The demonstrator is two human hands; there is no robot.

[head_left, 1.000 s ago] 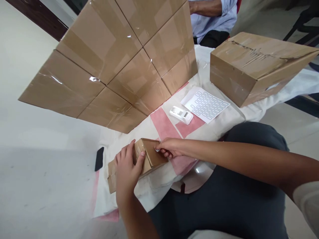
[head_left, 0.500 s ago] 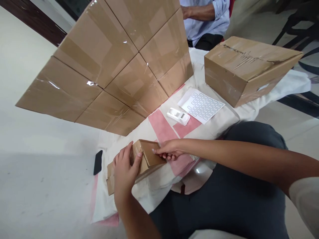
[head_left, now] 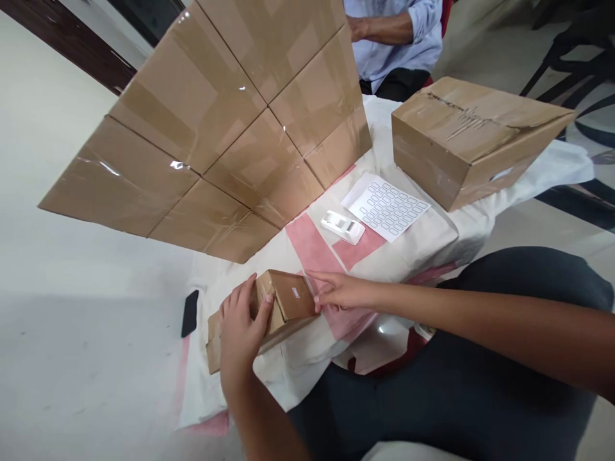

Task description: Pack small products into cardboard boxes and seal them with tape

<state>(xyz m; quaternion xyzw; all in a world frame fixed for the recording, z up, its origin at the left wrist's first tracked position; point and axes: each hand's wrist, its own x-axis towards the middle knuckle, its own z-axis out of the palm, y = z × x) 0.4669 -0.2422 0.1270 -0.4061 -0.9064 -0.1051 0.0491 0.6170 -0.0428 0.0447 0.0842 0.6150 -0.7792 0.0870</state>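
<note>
A small brown cardboard box (head_left: 293, 314) lies on the cloth-covered table in front of me. My left hand (head_left: 244, 320) clasps the box across its top, thumb on the near side and fingers toward the far side. A small white sticker (head_left: 295, 292) is on the box's end face. Just right of that end is my right hand (head_left: 336, 291), holding nothing, its index finger stretched out and the other fingers partly bent. Beyond it lie a sheet of outlined labels (head_left: 389, 208) and a white plastic device (head_left: 343, 226).
A wall of stacked, taped cardboard boxes (head_left: 225, 128) rises at the back left. Another taped carton (head_left: 461, 144) stands on the right of the table. A black phone-like object (head_left: 190, 314) is at the left edge. Across the table sits a person in a light blue shirt (head_left: 389, 45).
My right thumb has come off the sticker, which now shows on the box's end. The right hand has drawn back slightly, index finger extended. My left hand stays on the box.
</note>
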